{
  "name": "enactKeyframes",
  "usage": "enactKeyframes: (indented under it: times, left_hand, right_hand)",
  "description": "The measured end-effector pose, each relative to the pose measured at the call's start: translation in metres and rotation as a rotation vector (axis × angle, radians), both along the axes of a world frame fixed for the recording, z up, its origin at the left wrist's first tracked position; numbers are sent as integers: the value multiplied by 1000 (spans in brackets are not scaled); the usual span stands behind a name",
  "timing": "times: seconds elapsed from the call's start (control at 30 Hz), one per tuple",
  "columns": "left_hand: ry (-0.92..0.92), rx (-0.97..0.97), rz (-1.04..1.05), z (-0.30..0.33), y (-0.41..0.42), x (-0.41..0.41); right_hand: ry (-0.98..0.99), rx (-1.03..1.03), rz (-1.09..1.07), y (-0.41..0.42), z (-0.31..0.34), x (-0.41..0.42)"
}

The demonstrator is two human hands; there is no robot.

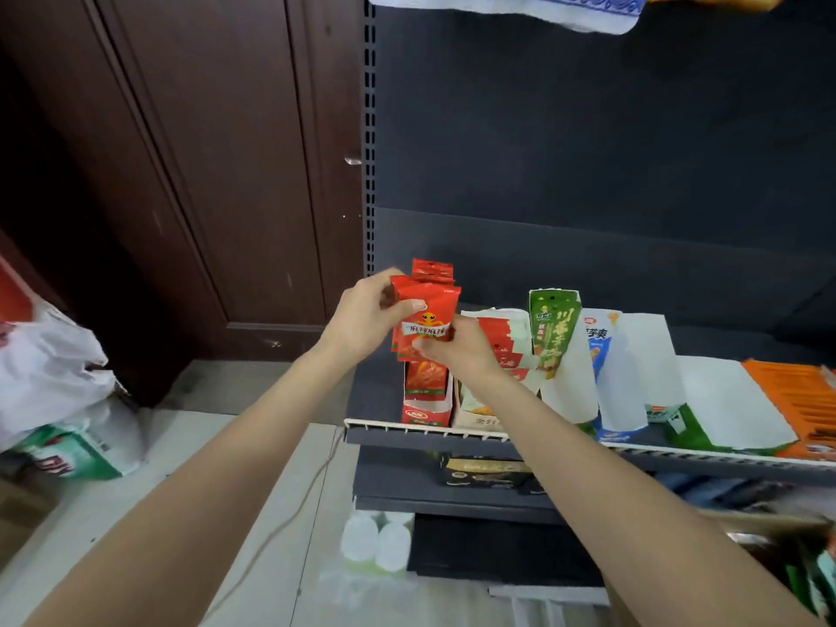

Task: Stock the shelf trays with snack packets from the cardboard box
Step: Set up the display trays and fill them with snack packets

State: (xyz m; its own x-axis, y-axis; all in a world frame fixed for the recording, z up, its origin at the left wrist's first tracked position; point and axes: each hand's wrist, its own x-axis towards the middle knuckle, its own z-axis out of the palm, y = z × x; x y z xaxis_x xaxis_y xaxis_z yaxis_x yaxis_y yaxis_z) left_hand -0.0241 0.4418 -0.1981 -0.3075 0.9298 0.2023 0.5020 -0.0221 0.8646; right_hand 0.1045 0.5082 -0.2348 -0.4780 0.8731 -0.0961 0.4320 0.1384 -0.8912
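My left hand (362, 316) and my right hand (457, 348) both grip a small stack of red snack packets (427, 316) with an orange cartoon figure. I hold the stack just above a red and white shelf tray (427, 411) at the left end of the dark shelf (407, 434). More red packets (432, 270) stand up behind the stack. The cardboard box (769, 524) shows only as a blurred edge at the lower right.
Other trays line the shelf: a green one (554, 328), white-sided blue ones (622, 377) and an orange one (796, 400). A lower shelf holds a black and gold box (484, 475). Pale bottles (377, 543) stand on the floor, and white bags (54, 377) lie by the brown door.
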Motion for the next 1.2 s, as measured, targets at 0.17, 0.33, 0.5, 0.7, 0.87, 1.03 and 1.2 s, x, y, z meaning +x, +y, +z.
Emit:
enactKeyframes:
  times: [0.17, 0.33, 0.5, 0.7, 0.87, 1.03, 1.2]
  left_hand:
    - [-67, -7, -61, -20, 22, -9]
    - [0, -70, -108, -43, 44, -9]
    - [138, -148, -124, -59, 52, -5]
    - [375, -156, -117, -65, 47, -1]
    - [522, -235, -83, -66, 48, 1]
    - [619, -107, 25, -57, 44, 9]
    - [510, 38, 86, -47, 28, 54]
  right_hand:
    - [39, 62, -37, 17, -3, -2]
    - [-22, 133, -25, 38, 4, 6]
    - [-229, 239, 36, 42, -1, 7]
    - [-386, 491, 138, 40, -11, 9]
    - [-667, 661, 166, 43, -15, 5]
    - [-401, 491, 106, 42, -5, 17]
    - [-250, 415, 5, 30, 9, 66]
